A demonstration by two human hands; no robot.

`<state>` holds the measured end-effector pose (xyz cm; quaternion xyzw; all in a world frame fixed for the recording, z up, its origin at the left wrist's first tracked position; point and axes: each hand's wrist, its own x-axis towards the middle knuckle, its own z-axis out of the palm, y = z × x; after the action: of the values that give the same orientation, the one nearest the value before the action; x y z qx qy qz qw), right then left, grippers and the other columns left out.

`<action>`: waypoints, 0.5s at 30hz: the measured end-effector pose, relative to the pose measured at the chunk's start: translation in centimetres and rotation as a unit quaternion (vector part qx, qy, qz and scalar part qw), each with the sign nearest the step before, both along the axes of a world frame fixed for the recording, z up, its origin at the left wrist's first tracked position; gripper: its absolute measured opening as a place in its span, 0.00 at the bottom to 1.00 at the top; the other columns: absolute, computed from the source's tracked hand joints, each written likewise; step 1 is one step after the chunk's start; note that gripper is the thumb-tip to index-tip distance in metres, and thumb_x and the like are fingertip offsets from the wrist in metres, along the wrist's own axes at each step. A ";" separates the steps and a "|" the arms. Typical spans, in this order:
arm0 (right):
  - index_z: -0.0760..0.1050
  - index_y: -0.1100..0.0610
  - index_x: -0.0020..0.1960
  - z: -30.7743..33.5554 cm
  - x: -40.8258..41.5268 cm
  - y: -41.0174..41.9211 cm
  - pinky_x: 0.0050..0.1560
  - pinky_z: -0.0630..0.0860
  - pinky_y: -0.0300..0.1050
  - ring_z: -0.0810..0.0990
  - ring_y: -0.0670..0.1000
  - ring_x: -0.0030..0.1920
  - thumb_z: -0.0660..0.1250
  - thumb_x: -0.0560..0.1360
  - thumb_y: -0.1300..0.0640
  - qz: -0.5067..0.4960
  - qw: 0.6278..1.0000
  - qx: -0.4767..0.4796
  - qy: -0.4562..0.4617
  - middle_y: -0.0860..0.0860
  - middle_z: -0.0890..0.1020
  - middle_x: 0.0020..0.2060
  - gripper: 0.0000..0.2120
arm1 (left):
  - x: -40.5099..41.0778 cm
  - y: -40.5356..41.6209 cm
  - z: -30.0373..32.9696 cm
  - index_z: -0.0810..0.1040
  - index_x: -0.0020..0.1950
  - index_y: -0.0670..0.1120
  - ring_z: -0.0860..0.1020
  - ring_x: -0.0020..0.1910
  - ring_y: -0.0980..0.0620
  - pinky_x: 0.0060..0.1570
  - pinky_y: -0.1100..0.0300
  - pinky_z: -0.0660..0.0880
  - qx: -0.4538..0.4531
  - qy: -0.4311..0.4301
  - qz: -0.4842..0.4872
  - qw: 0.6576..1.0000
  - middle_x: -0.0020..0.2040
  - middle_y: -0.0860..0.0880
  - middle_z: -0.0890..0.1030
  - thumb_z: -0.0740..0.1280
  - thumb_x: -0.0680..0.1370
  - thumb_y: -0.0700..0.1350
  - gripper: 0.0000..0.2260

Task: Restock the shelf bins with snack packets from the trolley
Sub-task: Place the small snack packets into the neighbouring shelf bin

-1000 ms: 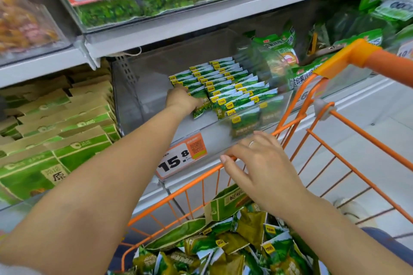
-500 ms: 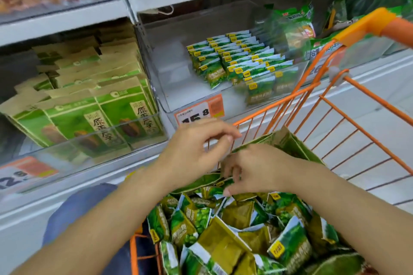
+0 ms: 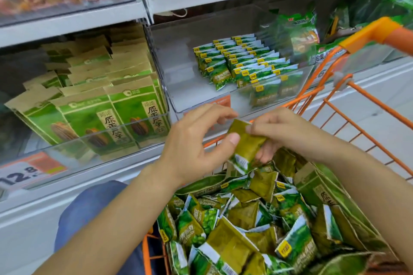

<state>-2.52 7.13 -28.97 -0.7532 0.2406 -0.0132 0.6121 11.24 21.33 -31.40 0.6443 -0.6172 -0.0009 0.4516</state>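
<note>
Currently both hands, left hand (image 3: 196, 140) and right hand (image 3: 283, 134), pinch one packet (image 3: 244, 143); long axis tilted; clear bin (image 3: 201, 105) directly beyond, left nearer.

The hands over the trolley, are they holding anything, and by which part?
Yes: one snack packet. The left hand pinches its left edge, thumb in front. The right hand grips its upper right corner with the fingers.

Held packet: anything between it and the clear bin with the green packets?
Only the bin's clear front wall, just above both hands; the packet, held by the left hand and right hand, must go over it.
</note>
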 end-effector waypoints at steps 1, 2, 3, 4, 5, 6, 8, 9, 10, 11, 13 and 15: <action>0.81 0.57 0.30 0.3 0.0 -0.1 0.28 0.78 0.39 0.80 0.50 0.24 0.63 0.78 0.59 -0.030 0.999 0.020 -0.016 0.59 0.82 0.27 0.18 | -0.3 0.0 -0.1 0.79 0.58 0.44 0.77 0.55 0.55 0.53 0.61 0.73 0.015 -0.044 -0.006 0.999 0.54 0.52 0.80 0.63 0.75 0.56 0.20; 0.81 0.57 0.32 0.6 -0.1 -0.2 0.28 0.79 0.39 0.80 0.50 0.24 0.63 0.78 0.59 -0.054 0.997 0.037 -0.026 0.60 0.82 0.28 0.17 | -0.6 -0.1 -0.2 0.78 0.60 0.45 0.76 0.57 0.55 0.54 0.62 0.72 0.032 -0.102 0.000 0.994 0.56 0.52 0.79 0.64 0.73 0.58 0.22; 0.81 0.59 0.35 0.6 -0.1 -0.1 0.30 0.79 0.40 0.81 0.51 0.25 0.63 0.78 0.58 -0.068 0.996 0.052 -0.034 0.60 0.83 0.30 0.15 | -0.9 -0.2 -0.4 0.78 0.61 0.46 0.76 0.57 0.55 0.53 0.63 0.71 0.047 -0.154 0.016 0.987 0.57 0.52 0.80 0.65 0.73 0.60 0.24; 0.80 0.61 0.39 0.6 -0.1 -0.1 0.32 0.80 0.40 0.82 0.52 0.27 0.63 0.78 0.56 -0.074 0.994 0.063 -0.041 0.60 0.83 0.31 0.13 | -1.2 -0.4 -0.6 0.78 0.61 0.46 0.76 0.56 0.55 0.52 0.63 0.71 0.051 -0.187 0.039 0.980 0.56 0.53 0.80 0.66 0.73 0.60 0.23; 0.80 0.62 0.41 0.6 -0.1 -0.1 0.34 0.81 0.40 0.83 0.52 0.29 0.63 0.77 0.53 -0.079 0.993 0.070 -0.052 0.60 0.84 0.32 0.14 | -1.2 -0.6 -0.7 0.78 0.61 0.46 0.76 0.55 0.55 0.51 0.63 0.71 0.041 -0.195 0.060 0.978 0.55 0.53 0.81 0.66 0.74 0.58 0.21; 0.79 0.62 0.42 0.6 -0.1 -0.1 0.35 0.81 0.40 0.83 0.53 0.31 0.62 0.77 0.50 -0.091 0.990 0.075 -0.072 0.59 0.84 0.33 0.17 | -1.1 -0.8 -0.8 0.79 0.60 0.47 0.76 0.53 0.55 0.50 0.64 0.71 0.022 -0.180 0.077 0.980 0.54 0.54 0.81 0.67 0.75 0.56 0.18; 0.79 0.62 0.41 0.8 -0.1 -0.7 0.34 0.80 0.39 0.82 0.51 0.32 0.60 0.75 0.45 -0.145 0.980 0.062 -0.125 0.56 0.84 0.31 0.21 | -0.6 -0.8 -0.5 0.80 0.58 0.51 0.75 0.51 0.57 0.51 0.67 0.70 -0.021 -0.081 0.107 0.991 0.50 0.58 0.79 0.68 0.75 0.53 0.14; 0.79 0.61 0.40 0.8 -0.2 -0.9 0.34 0.79 0.38 0.81 0.49 0.31 0.60 0.75 0.45 -0.170 0.974 0.029 -0.147 0.54 0.83 0.30 0.20 | -0.4 -0.6 -0.2 0.80 0.56 0.53 0.75 0.50 0.58 0.51 0.69 0.69 -0.034 -0.013 0.115 0.993 0.49 0.59 0.79 0.69 0.74 0.52 0.11; 0.80 0.61 0.41 0.6 -0.2 -1.0 0.35 0.78 0.38 0.81 0.48 0.32 0.62 0.76 0.47 -0.186 0.970 -0.013 -0.158 0.52 0.82 0.30 0.18 | -0.1 -0.5 0.2 0.80 0.53 0.54 0.76 0.48 0.60 0.50 0.70 0.69 -0.038 0.055 0.118 0.991 0.48 0.59 0.79 0.71 0.73 0.51 0.09; 0.80 0.59 0.43 0.4 -0.3 -1.0 0.36 0.78 0.38 0.82 0.46 0.35 0.63 0.76 0.48 -0.186 0.969 -0.048 -0.157 0.50 0.83 0.33 0.15 | 0.0 -0.5 0.5 0.80 0.50 0.54 0.77 0.46 0.61 0.47 0.70 0.70 -0.034 0.126 0.115 0.985 0.46 0.58 0.80 0.73 0.72 0.50 0.08; 0.79 0.54 0.51 -0.2 -0.3 -0.6 0.43 0.78 0.36 0.82 0.44 0.43 0.68 0.69 0.45 -0.138 0.979 -0.081 -0.129 0.47 0.84 0.42 0.16 | 0.0 -0.6 1.3 0.81 0.48 0.51 0.80 0.39 0.60 0.41 0.67 0.74 -0.024 0.263 0.098 0.959 0.40 0.54 0.83 0.75 0.70 0.49 0.09; 0.78 0.50 0.54 -0.5 -0.1 0.0 0.48 0.77 0.34 0.82 0.41 0.48 0.71 0.63 0.44 -0.080 0.987 -0.086 -0.113 0.44 0.84 0.46 0.21 | -0.1 -0.9 1.6 0.80 0.49 0.47 0.82 0.39 0.58 0.39 0.63 0.78 -0.021 0.346 0.072 0.935 0.40 0.55 0.84 0.73 0.67 0.47 0.12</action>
<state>-2.59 7.17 -29.45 -0.7749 0.2272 -0.1676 0.5656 11.13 20.39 -29.77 0.6375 -0.3741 -0.1783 0.6495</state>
